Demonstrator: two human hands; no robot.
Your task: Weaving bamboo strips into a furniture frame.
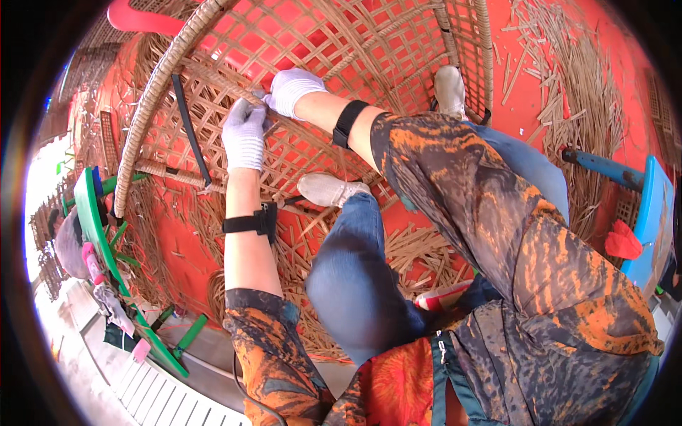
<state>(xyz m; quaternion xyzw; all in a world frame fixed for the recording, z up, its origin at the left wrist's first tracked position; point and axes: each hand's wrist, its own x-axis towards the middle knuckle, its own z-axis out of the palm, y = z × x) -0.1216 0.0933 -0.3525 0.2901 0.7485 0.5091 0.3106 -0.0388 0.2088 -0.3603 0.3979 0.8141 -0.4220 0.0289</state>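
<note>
In front of me stands a large woven rattan piece (376, 60), an open lattice within a thick wrapped frame (150, 99); it looks like furniture. My left hand (244, 135), in a whitish glove with grey fingertips, is closed at a wrapped rattan bar (220, 79) that crosses the lattice. Close against it, my right hand (293, 91) is also closed, its gloved fingers curled at the same spot. Whatever the fingers pinch is hidden by the gloves. A dark strap (190, 131) hangs along the left part of the frame.
Loose rattan strips (568, 78) are strewn over the red floor (508, 92). A green stool (106, 241) lies at the left, and a blue stool (650, 213) with a red cloth (624, 241) is at the right. My shoe (330, 190) is beside the lattice.
</note>
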